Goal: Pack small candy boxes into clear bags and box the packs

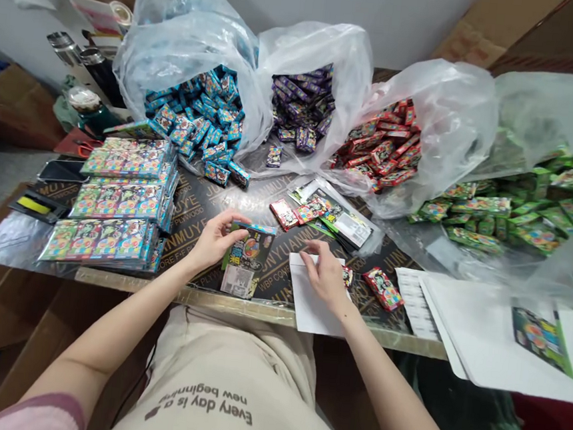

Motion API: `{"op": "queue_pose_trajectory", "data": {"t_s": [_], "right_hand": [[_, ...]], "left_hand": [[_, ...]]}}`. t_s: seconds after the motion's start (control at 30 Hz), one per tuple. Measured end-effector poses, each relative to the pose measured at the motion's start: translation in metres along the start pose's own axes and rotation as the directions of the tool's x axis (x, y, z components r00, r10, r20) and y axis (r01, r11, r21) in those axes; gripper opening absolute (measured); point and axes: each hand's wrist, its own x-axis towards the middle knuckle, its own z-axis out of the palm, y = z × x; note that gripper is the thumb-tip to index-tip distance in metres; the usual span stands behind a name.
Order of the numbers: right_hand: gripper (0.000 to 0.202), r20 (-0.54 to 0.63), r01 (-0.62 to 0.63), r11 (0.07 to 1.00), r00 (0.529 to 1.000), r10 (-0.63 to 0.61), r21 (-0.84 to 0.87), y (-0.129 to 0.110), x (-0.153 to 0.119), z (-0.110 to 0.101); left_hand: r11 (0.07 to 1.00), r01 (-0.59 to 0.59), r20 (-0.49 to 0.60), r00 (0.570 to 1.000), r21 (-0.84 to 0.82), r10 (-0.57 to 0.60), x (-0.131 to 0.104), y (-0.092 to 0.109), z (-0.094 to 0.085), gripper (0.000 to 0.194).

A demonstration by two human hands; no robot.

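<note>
My left hand (220, 239) pinches the upper left corner of a dark printed card packet (246, 265), which stands tilted near the table's front edge. A strip of blue shows along the packet's top. My right hand (325, 272) rests over a white sheet (311, 309), its fingers curled; whether it grips the sheet cannot be made out. Just behind that hand a small red packet is partly hidden. Another red candy packet (383, 288) lies to the right. Farther back, red packets (297, 212) lie beside a clear bag holding a printed card (348, 224).
Open plastic bags hold blue packets (210, 111), purple packets (303, 103), red packets (388, 140) and green packets (523, 202) along the back. Stacked multicolour packs (112, 200) stand at left, near a phone (62, 170) and bottles (92, 108). White sheets (481, 339) overhang the right front edge.
</note>
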Motion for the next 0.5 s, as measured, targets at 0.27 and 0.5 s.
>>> {"op": "queue_pose_trajectory", "data": {"t_s": [0.27,0.5], "right_hand": [[0.024,-0.081,-0.024,0.789,0.992,0.094,0.614,-0.1,0.035,0.003],[0.009,-0.192,0.231,0.909,0.966,-0.172,0.348,-0.102,0.029,0.005]], "left_hand": [[0.964,-0.212,0.002,0.977,0.164,0.214,-0.009,0.02,0.002,0.012],[0.892,-0.365,0.02,0.927,0.266,0.373,-0.014,0.017,-0.003,0.008]]}}
